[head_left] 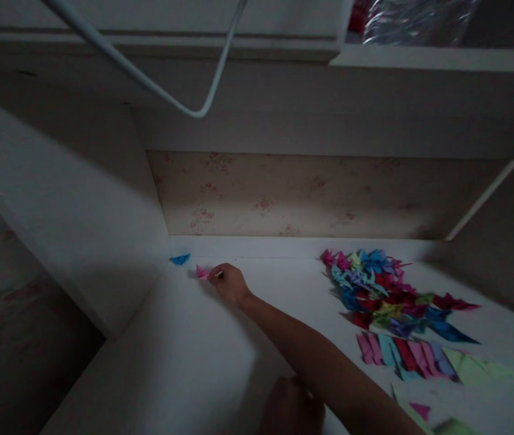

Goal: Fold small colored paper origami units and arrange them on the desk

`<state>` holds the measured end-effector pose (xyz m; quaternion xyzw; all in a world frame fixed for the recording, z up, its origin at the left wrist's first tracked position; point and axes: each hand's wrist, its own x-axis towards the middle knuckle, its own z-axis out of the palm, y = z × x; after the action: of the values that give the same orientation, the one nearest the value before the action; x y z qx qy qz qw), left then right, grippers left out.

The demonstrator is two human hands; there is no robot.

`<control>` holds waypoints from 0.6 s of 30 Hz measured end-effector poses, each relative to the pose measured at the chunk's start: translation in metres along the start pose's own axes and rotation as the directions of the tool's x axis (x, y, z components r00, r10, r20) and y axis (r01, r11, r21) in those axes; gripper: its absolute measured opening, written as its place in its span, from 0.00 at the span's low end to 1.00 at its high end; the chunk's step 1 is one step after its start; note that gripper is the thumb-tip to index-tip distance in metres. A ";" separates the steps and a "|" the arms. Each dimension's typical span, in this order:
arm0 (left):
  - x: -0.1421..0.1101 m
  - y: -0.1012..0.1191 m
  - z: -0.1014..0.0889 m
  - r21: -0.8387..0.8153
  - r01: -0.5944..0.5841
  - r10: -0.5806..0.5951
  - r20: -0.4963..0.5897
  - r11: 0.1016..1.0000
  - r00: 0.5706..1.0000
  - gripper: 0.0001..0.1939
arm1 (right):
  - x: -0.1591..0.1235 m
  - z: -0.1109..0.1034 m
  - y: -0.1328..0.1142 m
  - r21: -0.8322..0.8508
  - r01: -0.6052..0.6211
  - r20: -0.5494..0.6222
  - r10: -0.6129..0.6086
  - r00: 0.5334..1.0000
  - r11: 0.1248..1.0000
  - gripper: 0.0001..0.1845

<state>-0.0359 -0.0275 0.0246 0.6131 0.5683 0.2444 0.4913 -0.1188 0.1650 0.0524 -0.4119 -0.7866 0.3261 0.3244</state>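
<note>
My right hand [230, 284] reaches far across the white desktop, its fingers closed in a pinch on a small pink folded-paper piece [201, 272], which looks like an origami crane. Just beyond it, to the left, a blue folded-paper piece [179, 259] lies near the back corner. My left hand [292, 406] is low in the picture, under my right forearm. It is dark and partly cut off; its fingers look curled in, and what they hold, if anything, is hidden.
A pile of colourful paper cranes [379, 290] lies at the back right. In front of it is a row of flat folded papers [411, 356], with green paper [454, 426] at the lower right. A white cable [198, 113] hangs overhead. A side panel [116, 241] bounds the left.
</note>
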 end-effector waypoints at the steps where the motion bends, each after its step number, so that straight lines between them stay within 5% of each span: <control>1: 0.008 0.002 0.002 -0.005 -0.014 0.013 -0.026 1.000 1.000 0.11 | -0.018 -0.015 0.002 0.043 -0.008 -0.030 0.010 1.000 0.999 0.05; 7: 0.013 0.004 0.006 0.024 -0.187 0.188 -0.150 0.982 0.971 0.11 | -0.146 -0.104 0.023 0.262 -0.075 -0.210 0.132 0.969 0.962 0.06; 12: 0.013 0.000 0.006 0.040 -0.192 0.196 -0.159 0.981 0.968 0.10 | -0.253 -0.153 0.046 0.546 -0.132 -0.285 0.331 0.899 0.827 0.14; 18: 0.012 -0.002 0.008 0.070 -0.192 0.202 -0.178 0.979 0.963 0.11 | -0.324 -0.198 0.071 0.506 -0.220 -0.340 0.427 0.838 0.834 0.17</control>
<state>-0.0274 -0.0191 0.0167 0.6539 0.5537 0.3328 0.3939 0.2124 -0.0333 0.0324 -0.5190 -0.5126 0.4474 0.5173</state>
